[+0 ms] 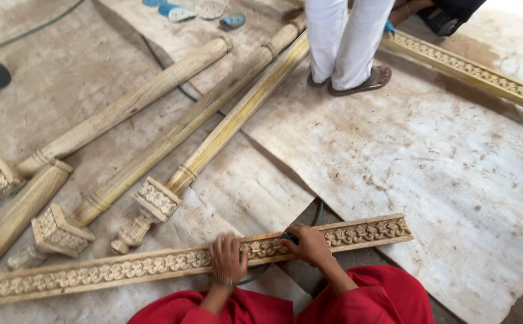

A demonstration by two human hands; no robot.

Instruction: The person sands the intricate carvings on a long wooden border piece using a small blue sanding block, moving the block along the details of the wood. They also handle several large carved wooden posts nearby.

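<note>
A long carved wooden strip [123,268] with a floral relief lies across the floor in front of me, running from the far left to right of centre. My left hand [227,258] rests flat on it with fingers spread, pressing it down. My right hand [307,243] is closed around a small dark tool with a teal part [288,238], held against the carving. A thin cable [255,276] runs from the tool under my left wrist. My red sleeves and knees fill the bottom edge.
Several turned wooden posts [171,138] with carved square blocks lie diagonally at left. Another carved strip [471,72] lies at upper right. A person in white trousers and sandals [345,42] stands at top centre. Pale sheets [441,174] cover the floor.
</note>
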